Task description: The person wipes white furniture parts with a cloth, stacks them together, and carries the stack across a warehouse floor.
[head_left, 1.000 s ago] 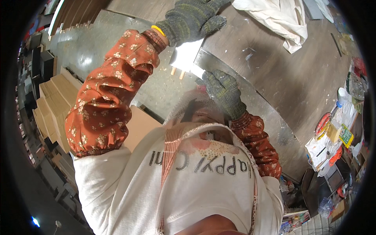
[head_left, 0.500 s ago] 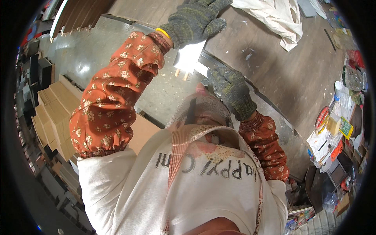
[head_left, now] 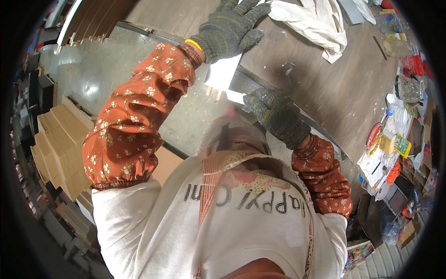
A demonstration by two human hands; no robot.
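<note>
My left hand (head_left: 230, 31), in a dark grey-green knit glove, lies flat with its fingers apart over the white panel (head_left: 222, 73). Two wooden dowels (head_left: 213, 93) stick out of the panel's near end. Just right of that end, my right hand (head_left: 275, 115), in the same kind of glove, has its fingers closed on a small flat white piece (head_left: 235, 96). The piece juts out to the left of the fingers, and its gripped part is hidden. Whether it touches the panel I cannot tell.
A brown wood-grain tabletop (head_left: 334, 88) carries a crumpled white cloth (head_left: 320, 28). Tools, tape and bottles crowd the right side near an orange cord (head_left: 393, 173). Stacked cardboard (head_left: 62, 149) stands left; brown boards with dowels (head_left: 95, 21) stand at far left.
My right hand and the white piece have moved a little nearer to me, away from the panel's edge. My left hand stays on the panel, its fingers spread slightly wider.
</note>
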